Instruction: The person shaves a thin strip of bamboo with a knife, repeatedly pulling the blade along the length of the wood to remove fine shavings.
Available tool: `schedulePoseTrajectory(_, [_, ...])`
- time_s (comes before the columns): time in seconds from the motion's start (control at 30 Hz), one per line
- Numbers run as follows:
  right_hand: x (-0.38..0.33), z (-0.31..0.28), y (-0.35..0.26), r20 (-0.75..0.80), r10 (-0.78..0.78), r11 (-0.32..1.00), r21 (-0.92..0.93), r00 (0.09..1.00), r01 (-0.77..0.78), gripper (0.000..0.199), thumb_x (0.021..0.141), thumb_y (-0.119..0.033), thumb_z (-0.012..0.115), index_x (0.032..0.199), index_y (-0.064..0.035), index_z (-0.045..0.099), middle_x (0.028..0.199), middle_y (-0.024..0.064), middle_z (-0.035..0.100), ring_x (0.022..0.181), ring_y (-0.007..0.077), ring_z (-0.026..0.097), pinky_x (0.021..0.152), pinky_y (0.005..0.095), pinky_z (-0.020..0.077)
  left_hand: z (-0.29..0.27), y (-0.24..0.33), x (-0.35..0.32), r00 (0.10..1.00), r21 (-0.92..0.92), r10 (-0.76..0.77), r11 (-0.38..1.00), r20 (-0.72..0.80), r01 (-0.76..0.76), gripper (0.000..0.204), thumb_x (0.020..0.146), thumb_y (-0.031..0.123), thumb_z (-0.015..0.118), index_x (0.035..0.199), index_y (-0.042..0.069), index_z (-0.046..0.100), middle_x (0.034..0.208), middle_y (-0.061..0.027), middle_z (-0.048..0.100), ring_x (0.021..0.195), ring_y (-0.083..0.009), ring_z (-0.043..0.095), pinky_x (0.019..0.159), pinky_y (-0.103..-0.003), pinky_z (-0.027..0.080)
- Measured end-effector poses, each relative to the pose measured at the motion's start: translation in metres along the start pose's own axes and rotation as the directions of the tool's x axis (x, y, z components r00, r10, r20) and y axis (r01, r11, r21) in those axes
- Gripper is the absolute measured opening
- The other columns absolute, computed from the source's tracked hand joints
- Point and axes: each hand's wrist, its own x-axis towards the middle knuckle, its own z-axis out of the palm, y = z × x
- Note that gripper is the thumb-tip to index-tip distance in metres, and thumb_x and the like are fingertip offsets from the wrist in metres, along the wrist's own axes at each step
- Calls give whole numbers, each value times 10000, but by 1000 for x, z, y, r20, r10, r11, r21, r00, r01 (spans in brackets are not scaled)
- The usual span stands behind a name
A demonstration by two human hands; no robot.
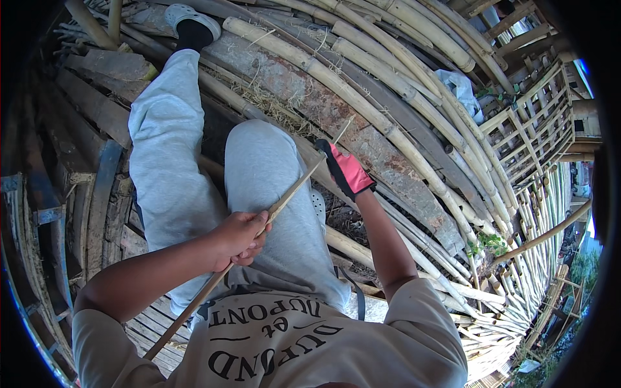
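You hold a thin stick over your knees
Bamboo poles (pixel 362 97) lie past your grey legs (pixel 194 168); your bare left hand (pixel 240 238) wraps tight around the stick (pixel 284 200), your gloved right hand (pixel 346 169) grips its far end

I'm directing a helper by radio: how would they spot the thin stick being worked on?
Start from the grey trousers of the seated person. A thin bamboo strip slants across the lap, gripped by the bare left hand and the pink-gloved right hand. Unlike the thick round poles beyond, it is slim and lifted.
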Motion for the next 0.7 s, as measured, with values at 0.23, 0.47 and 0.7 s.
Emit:
schedulePoseTrajectory(0.23, [1,-9,9,326,240,726,565,914,-392,384,1009,-508,582,972,-130,645,601,12,546,448,162,526,413,344,380,-3,-4,-2,999,-25,-28,999,-28,27,368,1129,428,382,1021,97,501,589,40,354,415,-58,284,336,-237,237])
schedulePoseTrajectory(0.47, [-8,-17,-8,377,279,622,630,883,-465,583,1001,-665,509,649,-202,473,513,-60,374,375,103,360,355,294,271,-5,-6,-2,1000,-49,-22,999,10,22,368,1127,430,389,1015,100,505,581,43,365,402,-60,304,331,-237,243])
schedulePoseTrajectory(0.7, [-4,-25,-10,372,376,642,556,849,-528,622,998,-717,433,624,-224,374,500,-72,325,374,103,280,374,295,193,-5,-6,-5,1000,-46,-16,999,-3,16,368,1128,417,388,1015,88,507,583,41,369,407,-52,312,324,-235,250])
